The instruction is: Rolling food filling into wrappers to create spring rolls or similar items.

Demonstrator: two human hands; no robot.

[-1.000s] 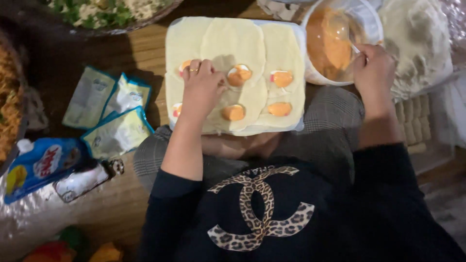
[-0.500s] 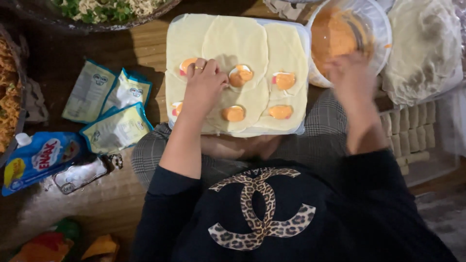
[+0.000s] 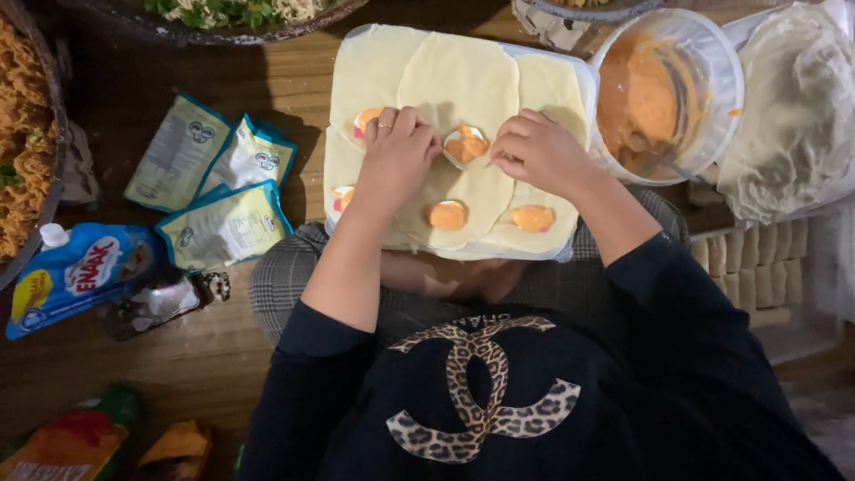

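A white tray rests on my lap, covered with overlapping pale dough sheets. Several orange dollops of filling sit on the dough. My left hand, with a ring on it, lies flat on the dough between two dollops. My right hand is over the dough just right of a middle dollop, fingers curled and pinched near it; whether it holds something thin I cannot tell. A clear tub of orange filling with a spoon in it stands to the right of the tray.
Three pale sachets and a blue pouch lie on the wooden surface at left. Round dishes of noodles and salad sit at the left and top edges. Bagged dough and stacked crackers are at right.
My right hand left the filling tub and came down left onto the dough beside the middle dollop. My left hand stayed on the dough.
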